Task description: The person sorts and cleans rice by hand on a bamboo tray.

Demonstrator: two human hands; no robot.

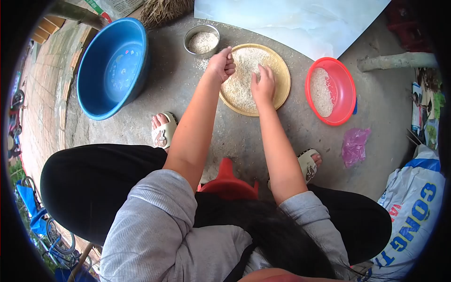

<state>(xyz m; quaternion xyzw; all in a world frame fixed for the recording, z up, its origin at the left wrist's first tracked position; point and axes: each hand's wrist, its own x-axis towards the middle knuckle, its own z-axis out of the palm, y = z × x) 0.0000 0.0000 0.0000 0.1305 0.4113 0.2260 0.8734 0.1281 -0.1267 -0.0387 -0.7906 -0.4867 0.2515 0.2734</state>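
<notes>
1. Left hand (222, 65) has its fingers curled in toward the palm, at the left edge of the tray; whether it pinches anything cannot be told.
2. Right hand (264, 86) is loosely cupped with the thumb apart from the fingers, over the right part of the grain; whether it touches the grain is unclear.
3. Pale grain (242, 91) lies spread across the round, tan tray (285, 84), which sits on the concrete floor (188, 129) in front of the person.
4. Just beyond the left hand stands a metal bowl (199, 29) holding more grain, with some scattered on the floor beside it.
5. To the right, a red basin (344, 94) has grain gathered along its left side; near it lies a crumpled pink plastic bag (354, 146).
6. Farther left is a large blue basin (124, 70), tilted.
7. Beyond the tray lies a pale, glossy sheet (291, 21).
8. Between the person's legs shows a red stool (227, 178); a printed sack (411, 211) is at the right.
</notes>
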